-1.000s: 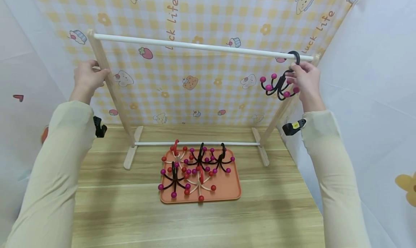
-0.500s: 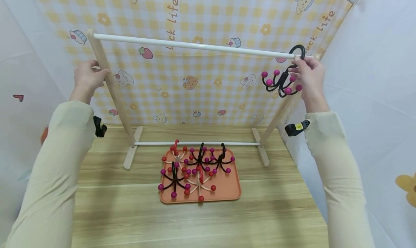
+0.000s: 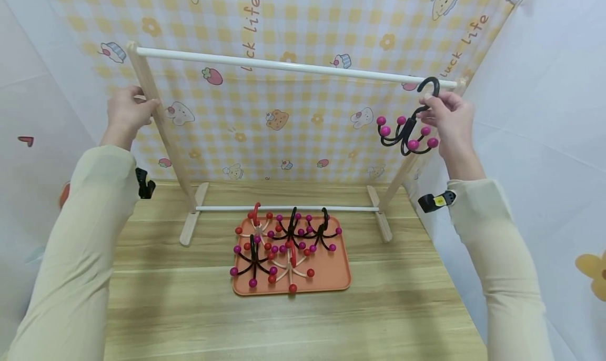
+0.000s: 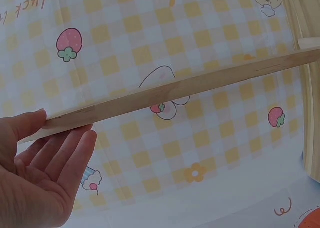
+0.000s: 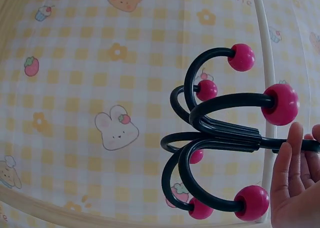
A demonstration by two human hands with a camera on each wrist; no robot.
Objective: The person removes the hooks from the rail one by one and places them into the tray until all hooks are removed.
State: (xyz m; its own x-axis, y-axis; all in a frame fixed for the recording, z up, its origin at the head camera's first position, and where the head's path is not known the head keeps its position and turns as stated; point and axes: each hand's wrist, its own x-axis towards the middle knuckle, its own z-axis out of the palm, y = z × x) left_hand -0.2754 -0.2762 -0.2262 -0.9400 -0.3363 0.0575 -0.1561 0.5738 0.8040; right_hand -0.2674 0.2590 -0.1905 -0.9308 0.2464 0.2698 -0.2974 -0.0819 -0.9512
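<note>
My right hand (image 3: 450,113) grips a black multi-arm hook hanger (image 3: 406,132) by its stem, just below the curved top hook. Pink balls cap its arms, which spread out to the left of the hand. In the head view the top hook overlaps the white upper rail (image 3: 284,66) near its right end. The right wrist view shows the hanger's arms (image 5: 225,143) close up, with the fingers round the stem at the right edge. My left hand (image 3: 128,116) holds the rack's left wooden post (image 4: 165,91) between thumb and fingers, below the upper rail.
An orange tray (image 3: 331,277) on the wooden table (image 3: 189,308) holds several more hangers, black with pink balls and cream with red hooks and balls. A lower white rail (image 3: 222,209) runs behind it. The rack's right post (image 3: 402,174) stands beneath my right hand. Checked cloth hangs behind.
The hanger's hook rose above the upper rail, then came down and toward me with my right hand. My left hand has stayed on the post.
</note>
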